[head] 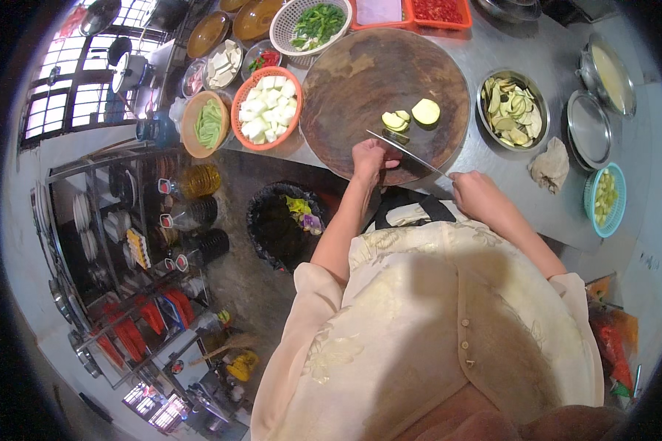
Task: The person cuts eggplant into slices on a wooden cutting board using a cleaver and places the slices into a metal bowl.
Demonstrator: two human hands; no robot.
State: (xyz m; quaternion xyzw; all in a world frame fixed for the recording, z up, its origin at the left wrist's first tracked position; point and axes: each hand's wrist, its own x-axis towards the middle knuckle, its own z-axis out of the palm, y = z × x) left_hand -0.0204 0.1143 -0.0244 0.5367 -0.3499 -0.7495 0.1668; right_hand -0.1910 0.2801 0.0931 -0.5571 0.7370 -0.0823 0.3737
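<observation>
My right hand point(477, 194) grips the handle of a knife point(414, 156), whose blade slants up and left over the near part of a round wooden chopping board point(358, 71). Close to the blade, my left hand point(370, 159) rests at the board's near edge with its fingers curled; whether they hold something is hidden. Beyond the blade lie a few pale, green-skinned vegetable slices point(395, 120), probably courgette. A larger cut piece point(425, 112) sits to their right. Similar slices point(512, 113) fill a steel bowl point(546, 118) on the metal table point(474, 149), right of the board.
An orange basket point(235, 118) of white chunks and a bowl point(188, 129) of green slices stand left. Greens fill a white colander point(278, 30) behind. A crumpled cloth point(550, 165), steel plates point(590, 129) and a turquoise basket point(589, 204) are right. A black-lined bin point(270, 242) stands below left.
</observation>
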